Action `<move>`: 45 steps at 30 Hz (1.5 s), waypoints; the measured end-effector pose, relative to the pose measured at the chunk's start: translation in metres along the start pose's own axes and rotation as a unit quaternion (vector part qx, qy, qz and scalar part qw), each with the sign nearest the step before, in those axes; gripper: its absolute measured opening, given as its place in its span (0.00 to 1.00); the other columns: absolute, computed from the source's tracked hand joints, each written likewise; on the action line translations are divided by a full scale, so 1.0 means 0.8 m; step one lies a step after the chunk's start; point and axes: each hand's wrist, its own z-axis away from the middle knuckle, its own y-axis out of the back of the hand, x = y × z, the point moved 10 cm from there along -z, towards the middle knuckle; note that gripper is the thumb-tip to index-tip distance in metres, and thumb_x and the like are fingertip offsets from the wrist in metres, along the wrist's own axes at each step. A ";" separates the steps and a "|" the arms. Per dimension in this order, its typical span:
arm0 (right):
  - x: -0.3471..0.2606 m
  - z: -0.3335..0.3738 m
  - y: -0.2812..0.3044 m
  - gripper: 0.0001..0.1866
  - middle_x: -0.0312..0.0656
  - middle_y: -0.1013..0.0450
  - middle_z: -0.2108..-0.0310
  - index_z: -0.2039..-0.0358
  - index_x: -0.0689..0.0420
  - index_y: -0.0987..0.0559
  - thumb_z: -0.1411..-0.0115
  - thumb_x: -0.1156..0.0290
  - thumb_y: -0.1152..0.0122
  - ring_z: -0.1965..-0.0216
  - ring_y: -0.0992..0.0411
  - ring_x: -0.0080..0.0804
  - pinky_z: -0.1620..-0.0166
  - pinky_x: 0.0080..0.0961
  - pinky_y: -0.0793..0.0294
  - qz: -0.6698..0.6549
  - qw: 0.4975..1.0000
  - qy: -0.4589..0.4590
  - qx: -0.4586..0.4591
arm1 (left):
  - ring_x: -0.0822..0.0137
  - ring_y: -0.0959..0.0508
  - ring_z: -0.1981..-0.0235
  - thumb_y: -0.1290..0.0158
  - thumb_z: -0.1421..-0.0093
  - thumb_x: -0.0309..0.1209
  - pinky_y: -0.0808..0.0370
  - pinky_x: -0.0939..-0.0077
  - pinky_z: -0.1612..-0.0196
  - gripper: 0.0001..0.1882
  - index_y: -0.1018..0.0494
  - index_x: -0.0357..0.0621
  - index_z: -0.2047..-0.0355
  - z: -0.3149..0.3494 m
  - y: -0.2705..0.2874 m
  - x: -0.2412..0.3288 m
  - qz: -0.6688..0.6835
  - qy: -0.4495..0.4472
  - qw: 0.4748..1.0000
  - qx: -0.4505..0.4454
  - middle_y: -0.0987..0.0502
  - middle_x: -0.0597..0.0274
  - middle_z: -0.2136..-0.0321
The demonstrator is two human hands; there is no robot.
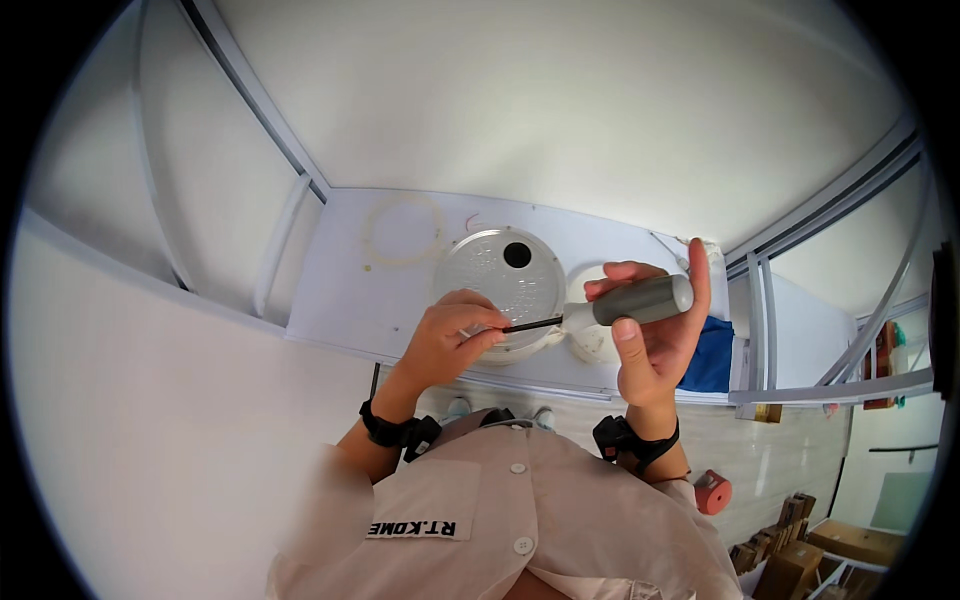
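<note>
A screwdriver [640, 301] with a grey and dark handle and a black shaft lies sideways between my two hands, above the bench. My right hand [655, 345] holds its handle between thumb and fingers, with the index finger stretched straight up beside the butt. At the shaft's far end, my left hand [445, 335] pinches the tip; a small pale bit shows at those fingers, too small to name. Beneath the shaft sits a round silvery metal disc [490, 280] with a black round spot near its back edge. A white round piece [592, 345] is partly hidden behind my right hand.
On the white bench [335, 300] lies a thin pale ring [370, 235] at the left. A blue cloth [710, 358] is at the right end. White frame posts [755, 320] rise beside the bench. A red roll [713, 492] and cardboard boxes [790, 570] stand lower right.
</note>
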 end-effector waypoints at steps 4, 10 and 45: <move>0.006 0.015 -0.059 0.46 0.59 0.25 0.45 0.22 0.58 0.53 0.33 0.76 0.37 0.49 0.20 0.45 0.45 0.42 0.20 0.018 0.996 0.042 -0.082 | 0.61 0.16 0.57 0.32 0.44 0.19 0.19 0.68 0.54 0.11 0.16 0.42 0.60 0.015 0.025 -0.033 0.017 0.070 0.997 -0.035 0.15 0.59 0.61; 0.015 0.024 -0.106 0.42 0.59 0.25 0.45 0.24 0.59 0.47 0.34 0.79 0.38 0.50 0.20 0.44 0.47 0.42 0.20 0.064 0.993 0.059 -0.075 | 0.63 0.16 0.57 0.30 0.45 0.22 0.32 0.54 0.33 0.13 0.17 0.44 0.60 0.031 0.041 -0.063 0.036 0.018 0.996 -0.083 0.15 0.61 0.57; 0.033 0.016 -0.161 0.40 0.50 0.21 0.53 0.33 0.59 0.30 0.44 0.74 0.21 0.56 0.19 0.42 0.55 0.32 0.18 0.272 0.953 0.125 -0.043 | 0.60 0.16 0.47 0.32 0.44 0.23 0.40 0.45 0.26 0.14 0.17 0.43 0.57 0.039 0.059 -0.078 0.008 0.003 0.995 -0.095 0.15 0.58 0.50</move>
